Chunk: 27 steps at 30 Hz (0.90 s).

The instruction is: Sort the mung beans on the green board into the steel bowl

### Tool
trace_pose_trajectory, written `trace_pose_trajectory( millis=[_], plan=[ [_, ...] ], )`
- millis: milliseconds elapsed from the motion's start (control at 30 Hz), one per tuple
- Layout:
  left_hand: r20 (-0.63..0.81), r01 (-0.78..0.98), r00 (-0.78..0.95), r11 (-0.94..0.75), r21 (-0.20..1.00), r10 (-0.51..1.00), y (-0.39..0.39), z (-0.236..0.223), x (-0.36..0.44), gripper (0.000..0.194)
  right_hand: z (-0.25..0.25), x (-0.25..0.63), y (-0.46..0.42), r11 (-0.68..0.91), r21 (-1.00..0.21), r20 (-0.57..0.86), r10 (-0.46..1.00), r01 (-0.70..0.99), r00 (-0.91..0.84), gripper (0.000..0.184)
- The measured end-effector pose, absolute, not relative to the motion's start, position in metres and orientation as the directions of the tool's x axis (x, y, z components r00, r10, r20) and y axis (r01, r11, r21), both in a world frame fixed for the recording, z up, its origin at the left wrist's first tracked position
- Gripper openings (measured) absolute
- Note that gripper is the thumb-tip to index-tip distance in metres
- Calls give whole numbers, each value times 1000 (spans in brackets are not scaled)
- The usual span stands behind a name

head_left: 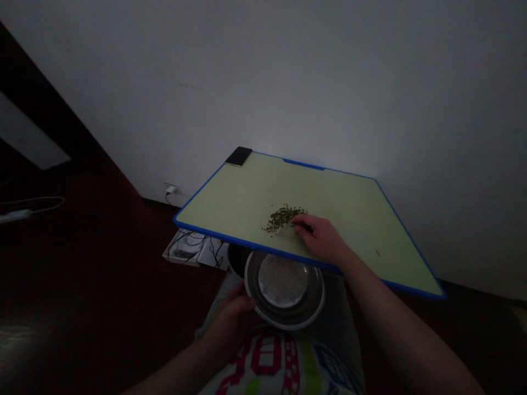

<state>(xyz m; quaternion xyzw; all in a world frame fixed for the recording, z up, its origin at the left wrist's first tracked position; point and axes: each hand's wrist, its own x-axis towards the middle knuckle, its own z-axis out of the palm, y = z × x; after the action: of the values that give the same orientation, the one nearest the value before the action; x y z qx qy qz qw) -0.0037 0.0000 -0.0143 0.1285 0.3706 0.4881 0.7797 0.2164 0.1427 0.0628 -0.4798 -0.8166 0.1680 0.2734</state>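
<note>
My left hand point(231, 318) grips the left rim of a round metal bowl point(315, 307), held over my lap just below the table's near edge. Pale grains point(284, 278) lie in the middle of the bowl. On the light green, blue-edged folding table point(337, 192), small greenish-brown seeds or beans point(283, 215) form a loose pile. My right hand point(321, 236) rests at the pile's right side, its fingers curled and the tips together. Anything between those fingertips is too small to make out. Faint streaks mark the tabletop beside them.
A dark tablet or phone point(239, 156) lies at the table's far left corner. Beneath the near edge are a dark pot point(236, 258) and a white box point(183, 249) with cables. A white wall point(288, 82) stands behind; a plug point(171, 190) sits in its socket.
</note>
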Motion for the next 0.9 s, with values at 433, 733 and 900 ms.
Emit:
trace_pose_trajectory(
  millis=[433, 733, 900],
  plan=[
    [-450, -664, 262, 497, 559, 854, -1, -16, -3, 36, 57, 210, 140, 475, -562, 353, 878, 677, -323, 23],
    [-462, -675, 258, 501, 542, 848, -1, -18, -3, 41, 54, 218, 143, 445, -542, 367, 889, 713, -275, 24],
    [-471, -670, 242, 497, 551, 848, -1, -18, -4, 39, 54, 213, 143, 459, -538, 364, 883, 706, -297, 24]
  ],
)
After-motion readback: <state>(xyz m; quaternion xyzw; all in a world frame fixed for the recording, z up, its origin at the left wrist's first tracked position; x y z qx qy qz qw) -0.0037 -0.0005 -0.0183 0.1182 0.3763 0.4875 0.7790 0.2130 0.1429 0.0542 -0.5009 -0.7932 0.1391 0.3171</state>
